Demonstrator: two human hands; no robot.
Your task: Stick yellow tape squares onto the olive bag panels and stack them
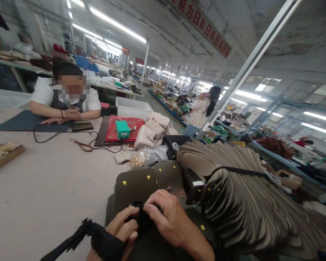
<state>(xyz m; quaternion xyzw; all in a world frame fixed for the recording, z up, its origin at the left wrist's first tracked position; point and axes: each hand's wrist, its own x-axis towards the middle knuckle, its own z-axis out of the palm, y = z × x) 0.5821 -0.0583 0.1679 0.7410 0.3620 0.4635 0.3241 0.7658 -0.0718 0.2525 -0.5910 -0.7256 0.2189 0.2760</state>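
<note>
My left hand is closed, its thumb and fingers pinching a black cloth strip. A ragged end of that strip trails off to the lower left. Opposite it, my right hand has its fingertips pressed together at a dark bunched part of the strip, close to the left fingertips. Both hands are over dark olive bag panels marked with small yellow tabs. To the right leans a big stack of olive-brown panels, bound by a black band.
Across the table sits a person with forearms resting on it. A green box with a cable lies on red sheets, beside cream bags and plastic bags. A cardboard tray is at left; a slanted pole rises behind the stack.
</note>
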